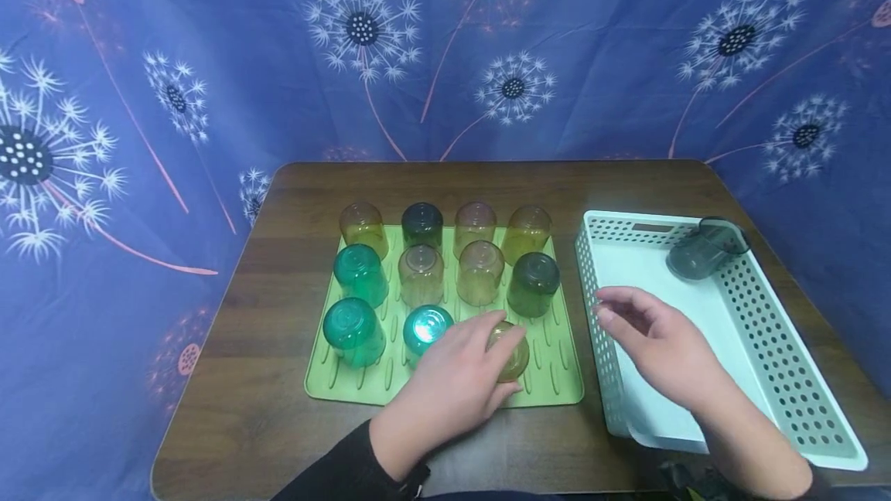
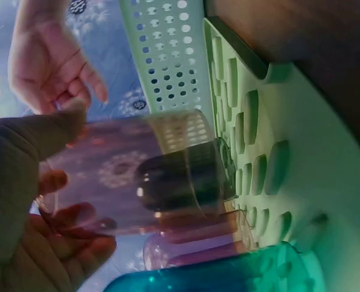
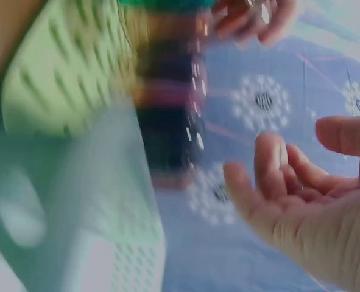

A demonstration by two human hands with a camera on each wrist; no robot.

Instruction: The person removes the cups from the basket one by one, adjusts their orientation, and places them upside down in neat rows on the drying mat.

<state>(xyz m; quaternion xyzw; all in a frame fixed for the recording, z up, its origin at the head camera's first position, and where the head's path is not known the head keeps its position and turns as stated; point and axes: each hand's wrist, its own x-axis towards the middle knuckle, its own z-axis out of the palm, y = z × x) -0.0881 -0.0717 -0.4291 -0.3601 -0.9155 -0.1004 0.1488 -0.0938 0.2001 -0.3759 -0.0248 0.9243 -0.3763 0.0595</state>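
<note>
My left hand (image 1: 455, 366) grips a tinted see-through cup (image 1: 513, 354) near the front right of the green ridged mat (image 1: 557, 400). That cup (image 2: 131, 173) is upside down, its rim at the mat, with fingers and thumb around its base end. It looks yellowish from the head and pinkish in the left wrist view. Just left of it stands a teal cup (image 1: 426, 328). Holding nothing, my right hand (image 1: 668, 346) hovers over the left part of the white perforated basket (image 1: 793, 377), fingers loosely bent. Inside the basket, a dark grey cup (image 1: 703, 250) leans in the far right corner.
Several upside-down cups stand in rows on the mat, among them a dark green cup (image 1: 533, 284), a teal cup (image 1: 353, 332) and an amber cup (image 1: 527, 234). Mat and basket sit side by side on a brown wooden table (image 1: 257, 346), before a blue patterned cloth (image 1: 599, 45).
</note>
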